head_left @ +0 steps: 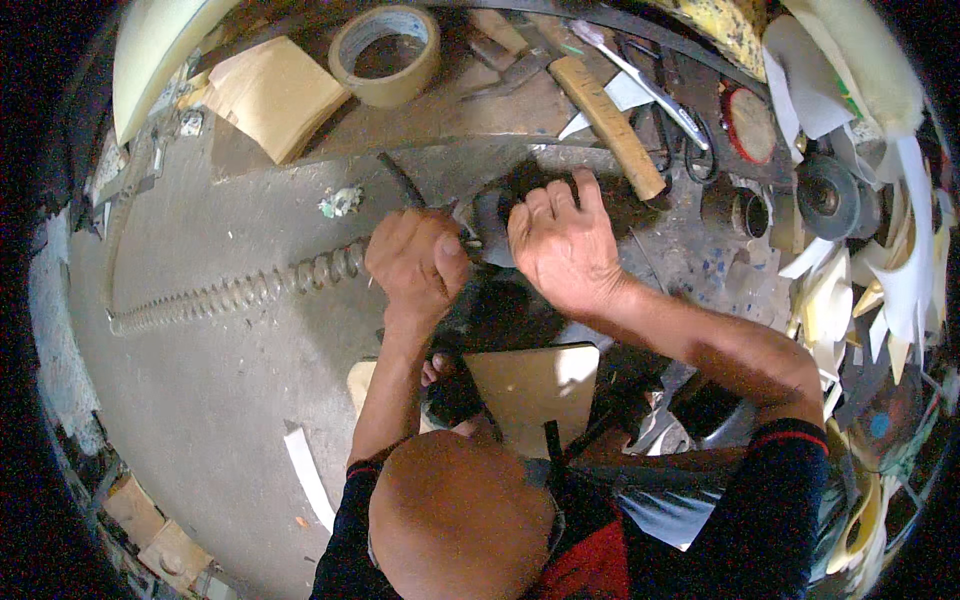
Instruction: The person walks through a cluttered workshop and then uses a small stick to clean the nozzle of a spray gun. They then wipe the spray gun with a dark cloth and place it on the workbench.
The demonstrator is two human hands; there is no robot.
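Observation:
My left hand (418, 260) is closed in a fist near the middle of the view, thumb on its right side. A clear coiled hose (240, 293) runs from the left up to this fist; what the fingers grip is hidden. Just beyond the fist a short dark rod (400, 180) sticks out. My right hand (565, 235) is close by on the right, knuckles up and fingers curled. Between the two hands shows a greyish piece (490, 222), partly covered by the right hand. Its kind and what the right fingers hold cannot be made out.
Along the back bench lie a tape roll (385, 57), a pale stacked block (275, 98), a wooden handle (608, 128), a toothbrush (640, 85) and a round red-rimmed tin (748, 125). White and yellow scraps (835, 300) crowd the right. A light board (535, 395) is below my hands.

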